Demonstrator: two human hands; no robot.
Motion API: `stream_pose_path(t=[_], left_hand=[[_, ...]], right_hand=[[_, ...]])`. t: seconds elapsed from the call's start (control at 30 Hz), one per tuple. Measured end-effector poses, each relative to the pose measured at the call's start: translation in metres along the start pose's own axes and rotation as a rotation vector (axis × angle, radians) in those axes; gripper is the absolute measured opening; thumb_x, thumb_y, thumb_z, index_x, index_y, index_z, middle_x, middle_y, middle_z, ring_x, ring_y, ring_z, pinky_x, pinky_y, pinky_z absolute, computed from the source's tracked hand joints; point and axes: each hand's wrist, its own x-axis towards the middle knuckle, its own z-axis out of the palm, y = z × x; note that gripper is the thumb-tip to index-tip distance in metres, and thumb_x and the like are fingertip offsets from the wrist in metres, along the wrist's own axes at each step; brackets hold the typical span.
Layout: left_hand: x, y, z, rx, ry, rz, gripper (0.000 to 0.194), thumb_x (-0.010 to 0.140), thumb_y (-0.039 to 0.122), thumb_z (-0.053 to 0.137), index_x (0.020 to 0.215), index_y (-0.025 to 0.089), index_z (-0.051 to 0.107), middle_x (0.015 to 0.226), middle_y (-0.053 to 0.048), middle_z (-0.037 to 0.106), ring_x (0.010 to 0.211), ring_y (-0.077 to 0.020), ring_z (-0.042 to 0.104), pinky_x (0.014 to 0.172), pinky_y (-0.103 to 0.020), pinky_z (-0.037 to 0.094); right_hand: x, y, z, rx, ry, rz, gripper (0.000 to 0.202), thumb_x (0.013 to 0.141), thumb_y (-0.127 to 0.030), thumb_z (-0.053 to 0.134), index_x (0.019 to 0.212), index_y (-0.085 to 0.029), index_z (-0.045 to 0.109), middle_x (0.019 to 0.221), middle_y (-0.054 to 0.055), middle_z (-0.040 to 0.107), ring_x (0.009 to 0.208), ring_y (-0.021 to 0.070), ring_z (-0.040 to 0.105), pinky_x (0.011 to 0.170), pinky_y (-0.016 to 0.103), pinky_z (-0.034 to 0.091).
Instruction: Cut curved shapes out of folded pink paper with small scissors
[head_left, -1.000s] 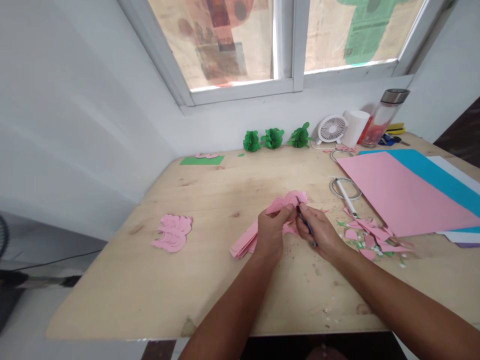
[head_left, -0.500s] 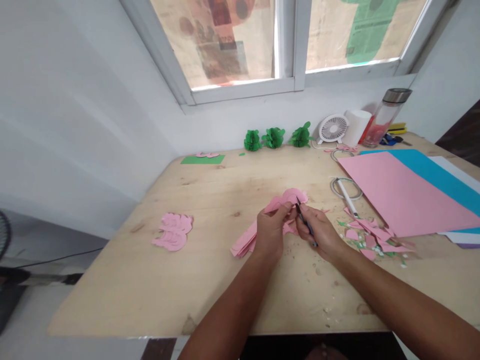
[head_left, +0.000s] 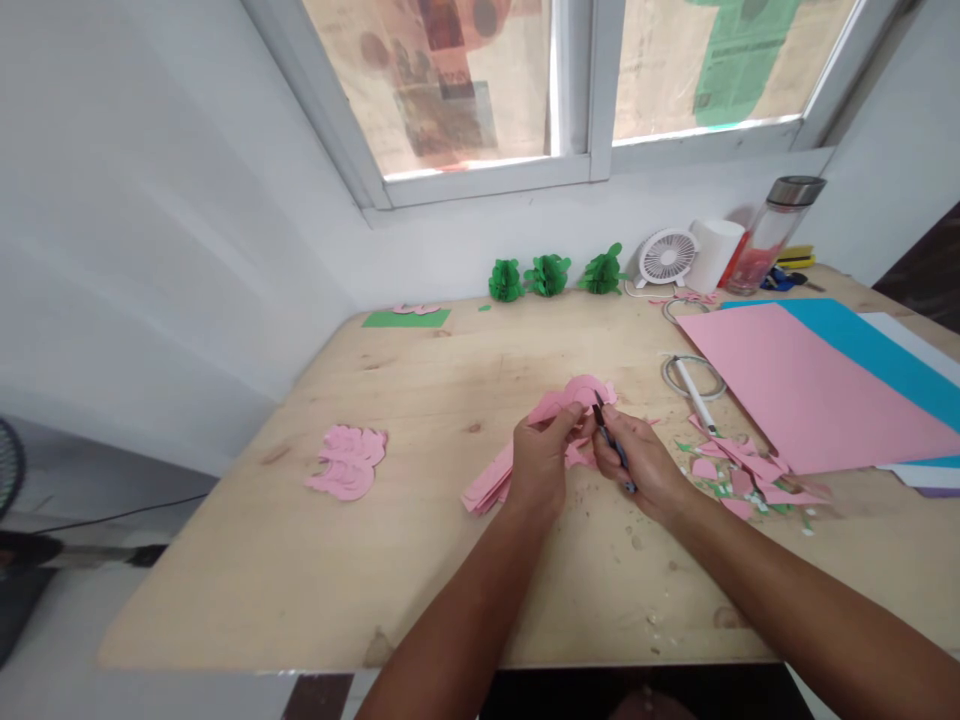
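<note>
While left hand (head_left: 538, 462) pinches pink paper (head_left: 570, 397) | right hand (head_left: 637, 462) grips scissors (head_left: 611, 443)

pink sheet (head_left: 810, 395) cropped, scissors (head_left: 784, 282) half hidden

The left hand (head_left: 538, 460) pinches folded pink paper (head_left: 561, 408) while the right hand (head_left: 639, 465) holds scissors (head_left: 611, 443) against it.

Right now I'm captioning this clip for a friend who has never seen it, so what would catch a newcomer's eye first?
At the middle of the wooden table, the left hand pinches a folded pink paper stack while the right hand holds a thin dark tool against it. To the right lie large pink and blue sheets, with pink scraps in front of them. Three green paper balls sit along the wall under the window.
</note>
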Motion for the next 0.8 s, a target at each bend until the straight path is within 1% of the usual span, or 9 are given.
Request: stream_pose_path(t=[0.3,0.5,0.67,0.8], left_hand=[[0.0001,0.0008,0.0004,0.005,-0.003,-0.006,0.017,0.063,0.027,0.068,0.058,0.013,0.061,0.056,0.000,0.054,0.056,-0.0100,0.048,0.065,-0.028,0.043],[0.0015,-0.0013,-0.0013,-0.022,0.075,-0.027,0.014,0.059,0.024,0.071,0.063,0.013,0.065,0.064,-0.003,0.061,0.065,-0.0132,0.056,0.065,-0.028,0.043],[0.0030,-0.0026,-0.0027,-0.021,0.085,-0.030,0.013,0.059,0.024,0.071,0.063,0.012,0.066,0.064,-0.004,0.062,0.064,-0.0131,0.057,0.065,-0.027,0.044],[0.0031,-0.0026,-0.0028,-0.021,0.082,-0.031,0.013,0.060,0.024,0.071,0.062,0.013,0.066,0.063,-0.003,0.061,0.064,-0.0126,0.056,0.064,-0.027,0.043]], right_hand=[[0.0001,0.0006,-0.0004,0.016,0.005,-0.001,0.036,0.083,-0.047,0.048,0.070,-0.014,0.056,0.042,-0.008,0.034,0.034,0.0045,0.020,0.036,0.021,0.012],[0.0002,0.0003,-0.0003,0.025,0.007,-0.002,0.034,0.082,-0.047,0.049,0.070,-0.015,0.055,0.042,-0.008,0.034,0.034,0.0043,0.020,0.035,0.020,0.011],[0.0001,-0.0002,0.0001,0.004,0.014,0.012,0.035,0.080,-0.049,0.051,0.069,-0.016,0.053,0.043,-0.008,0.033,0.034,0.0049,0.019,0.035,0.020,0.011],[0.0002,-0.0004,0.0004,-0.006,0.013,0.012,0.035,0.081,-0.049,0.050,0.069,-0.016,0.054,0.042,-0.008,0.033,0.035,0.0050,0.018,0.036,0.020,0.010]])
